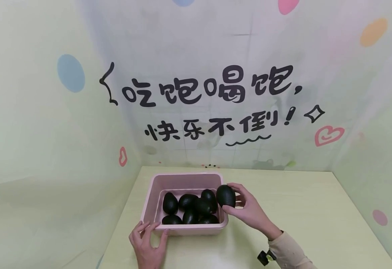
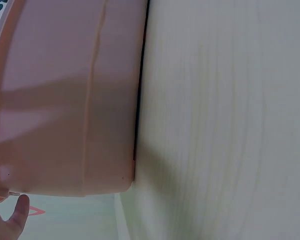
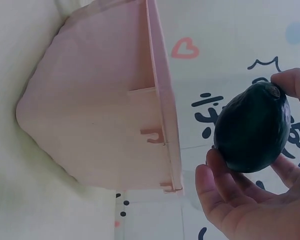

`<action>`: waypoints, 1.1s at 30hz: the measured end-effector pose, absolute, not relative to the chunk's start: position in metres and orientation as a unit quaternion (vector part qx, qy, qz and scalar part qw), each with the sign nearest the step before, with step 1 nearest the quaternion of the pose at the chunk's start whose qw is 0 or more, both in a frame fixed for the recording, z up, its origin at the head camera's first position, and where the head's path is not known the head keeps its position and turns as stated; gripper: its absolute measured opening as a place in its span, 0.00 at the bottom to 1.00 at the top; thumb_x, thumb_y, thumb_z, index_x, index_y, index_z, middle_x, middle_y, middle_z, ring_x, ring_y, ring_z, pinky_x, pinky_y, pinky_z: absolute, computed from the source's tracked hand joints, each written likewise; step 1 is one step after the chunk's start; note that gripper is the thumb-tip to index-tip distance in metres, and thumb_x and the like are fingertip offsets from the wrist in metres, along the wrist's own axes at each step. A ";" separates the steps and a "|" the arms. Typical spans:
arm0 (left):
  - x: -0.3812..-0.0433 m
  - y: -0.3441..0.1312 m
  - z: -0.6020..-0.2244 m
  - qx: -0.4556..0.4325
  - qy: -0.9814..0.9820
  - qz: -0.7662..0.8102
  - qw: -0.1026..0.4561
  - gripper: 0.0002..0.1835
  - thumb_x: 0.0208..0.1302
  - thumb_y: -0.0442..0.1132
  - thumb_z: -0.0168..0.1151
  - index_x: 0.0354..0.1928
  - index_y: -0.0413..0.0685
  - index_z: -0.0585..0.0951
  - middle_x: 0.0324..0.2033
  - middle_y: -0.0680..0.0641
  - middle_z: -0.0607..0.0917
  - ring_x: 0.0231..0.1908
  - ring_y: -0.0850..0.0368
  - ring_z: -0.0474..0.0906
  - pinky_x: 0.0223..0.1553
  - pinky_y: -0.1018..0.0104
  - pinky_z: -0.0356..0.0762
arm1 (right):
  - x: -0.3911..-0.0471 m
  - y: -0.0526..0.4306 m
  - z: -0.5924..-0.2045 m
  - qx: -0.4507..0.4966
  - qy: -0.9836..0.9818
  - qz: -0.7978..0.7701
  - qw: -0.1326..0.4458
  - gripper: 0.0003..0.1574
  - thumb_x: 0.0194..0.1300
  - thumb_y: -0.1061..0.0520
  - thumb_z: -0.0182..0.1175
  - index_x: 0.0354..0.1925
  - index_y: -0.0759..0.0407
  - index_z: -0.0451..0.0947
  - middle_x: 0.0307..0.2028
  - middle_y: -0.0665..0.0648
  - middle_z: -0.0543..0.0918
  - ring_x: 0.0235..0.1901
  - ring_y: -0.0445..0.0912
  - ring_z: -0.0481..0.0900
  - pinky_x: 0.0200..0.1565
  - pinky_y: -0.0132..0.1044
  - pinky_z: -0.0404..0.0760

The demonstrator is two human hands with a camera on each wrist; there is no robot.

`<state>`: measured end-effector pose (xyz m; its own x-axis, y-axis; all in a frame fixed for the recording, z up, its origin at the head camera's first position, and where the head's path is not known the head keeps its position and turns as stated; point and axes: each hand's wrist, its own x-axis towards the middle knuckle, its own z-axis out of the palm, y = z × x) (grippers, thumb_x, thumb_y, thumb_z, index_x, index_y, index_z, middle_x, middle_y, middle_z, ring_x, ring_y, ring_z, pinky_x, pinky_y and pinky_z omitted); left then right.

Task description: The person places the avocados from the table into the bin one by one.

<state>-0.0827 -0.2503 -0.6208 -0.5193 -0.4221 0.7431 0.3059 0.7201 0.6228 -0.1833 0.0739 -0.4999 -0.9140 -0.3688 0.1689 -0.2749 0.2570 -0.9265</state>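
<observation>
A dark green avocado (image 1: 226, 195) is held in my right hand (image 1: 248, 209), pinched between thumb and fingers. It is raised by the right rim of a pink plastic bin (image 1: 186, 231). The right wrist view shows the same avocado (image 3: 252, 127) with its stem scar up, apart from the outer wall of the bin (image 3: 100, 120). Several more avocados (image 1: 170, 203) lie inside the bin. My left hand (image 1: 147, 244) grips the bin's front left corner, fingers bent at the rim and thumb at the front wall. In the left wrist view only part of that hand (image 2: 7, 222) shows.
The bin stands on a pale wood-grain table (image 1: 293, 205), towards its left side. Behind the table rises a printed wall covering (image 1: 209, 48) with black characters, and similar covering encloses both sides. A small dark device (image 1: 266, 257) is strapped near the right wrist.
</observation>
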 end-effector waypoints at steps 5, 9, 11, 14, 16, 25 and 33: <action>-0.082 -0.250 -0.621 0.047 -0.794 -0.376 0.475 0.21 0.61 0.55 0.78 0.43 0.44 0.89 0.50 0.31 0.76 0.69 0.59 0.60 0.65 0.77 0.61 | -0.186 0.069 -0.495 -0.207 0.802 -0.560 0.032 0.42 0.64 0.54 0.77 0.72 0.50 0.72 0.63 0.61 0.82 0.46 0.45 0.86 0.52 0.37 0.86; -0.083 -0.251 -0.621 0.046 -0.792 -0.375 0.480 0.23 0.62 0.58 0.76 0.43 0.44 0.89 0.50 0.30 0.76 0.69 0.58 0.60 0.65 0.77 0.60 | -0.188 0.065 -0.492 -0.221 0.808 -0.545 0.031 0.42 0.63 0.53 0.78 0.71 0.47 0.73 0.63 0.58 0.82 0.47 0.45 0.86 0.52 0.39 0.87; -0.084 -0.251 -0.622 0.044 -0.789 -0.376 0.484 0.24 0.63 0.60 0.75 0.43 0.45 0.89 0.50 0.31 0.76 0.69 0.57 0.61 0.65 0.77 0.60 | -0.188 0.063 -0.491 -0.227 0.812 -0.537 0.030 0.42 0.62 0.52 0.78 0.71 0.46 0.73 0.64 0.57 0.82 0.47 0.45 0.86 0.51 0.39 0.87; -0.086 -0.251 -0.624 0.039 -0.787 -0.372 0.491 0.25 0.63 0.62 0.75 0.43 0.46 0.89 0.50 0.32 0.77 0.69 0.57 0.61 0.65 0.76 0.59 | -0.187 0.061 -0.489 -0.238 0.816 -0.526 0.026 0.42 0.62 0.51 0.78 0.71 0.45 0.73 0.65 0.55 0.82 0.48 0.45 0.86 0.52 0.38 0.86; -0.086 -0.251 -0.625 0.039 -0.786 -0.370 0.493 0.26 0.63 0.64 0.74 0.42 0.47 0.89 0.50 0.33 0.77 0.69 0.57 0.61 0.65 0.75 0.59 | -0.187 0.060 -0.488 -0.248 0.819 -0.517 0.023 0.42 0.62 0.50 0.78 0.71 0.45 0.73 0.65 0.54 0.82 0.49 0.46 0.85 0.52 0.38 0.86; -0.087 -0.251 -0.623 0.033 -0.786 -0.367 0.496 0.31 0.67 0.69 0.67 0.42 0.45 0.89 0.49 0.29 0.76 0.70 0.63 0.58 0.66 0.75 0.56 | -0.189 0.053 -0.483 -0.285 0.827 -0.485 0.015 0.43 0.61 0.48 0.78 0.72 0.44 0.73 0.68 0.49 0.80 0.54 0.50 0.83 0.56 0.46 0.86; -0.083 -0.250 -0.621 0.050 -0.798 -0.371 0.472 0.22 0.60 0.56 0.78 0.43 0.45 0.89 0.50 0.31 0.76 0.68 0.56 0.61 0.66 0.76 0.56 | -0.190 0.048 -0.479 -0.315 0.825 -0.468 0.029 0.42 0.62 0.47 0.77 0.71 0.46 0.74 0.65 0.50 0.81 0.51 0.46 0.82 0.55 0.50 0.86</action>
